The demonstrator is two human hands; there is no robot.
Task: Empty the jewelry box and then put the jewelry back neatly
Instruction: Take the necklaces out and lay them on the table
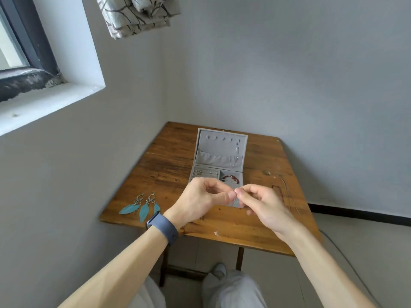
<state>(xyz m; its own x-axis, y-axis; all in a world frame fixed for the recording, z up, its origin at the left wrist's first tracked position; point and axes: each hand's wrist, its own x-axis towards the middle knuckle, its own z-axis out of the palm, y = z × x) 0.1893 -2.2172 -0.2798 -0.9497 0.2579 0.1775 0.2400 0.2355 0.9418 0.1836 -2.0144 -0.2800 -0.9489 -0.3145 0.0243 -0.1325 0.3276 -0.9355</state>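
Close to us, our two hands meet in the air, just over the front of the box (213, 147). Our left hand (200, 196) has a soft dark band (163, 227) on the wrist. Our right hand (264, 203) comes in from the other side. Both curl their fingers, and the fingertips (231, 194) touch. We think they pinch a tiny piece between them, but it is too small and too hidden for us to say what it is.

We cannot tell if we are taking things out or putting them back. Some jewelry is in the box and some is on the table (169, 165). Next we need a soft, slow move that sets the tiny piece down without dropping it.

On the brown wood to the left lie two feather earrings (142, 206), blue-green and long, with lacy metal tops. To the right, well apart from them, lie thin chains (287, 192), loose and wavy.

Farther off, the box is open and lined with soft gray cloth. Its left part holds small round studs (200, 172). Its right part holds a shiny red bracelet (230, 179). The lid leans back and has a row of little hooks, and one fine necklace (236, 152) hangs from the hook at the right end.
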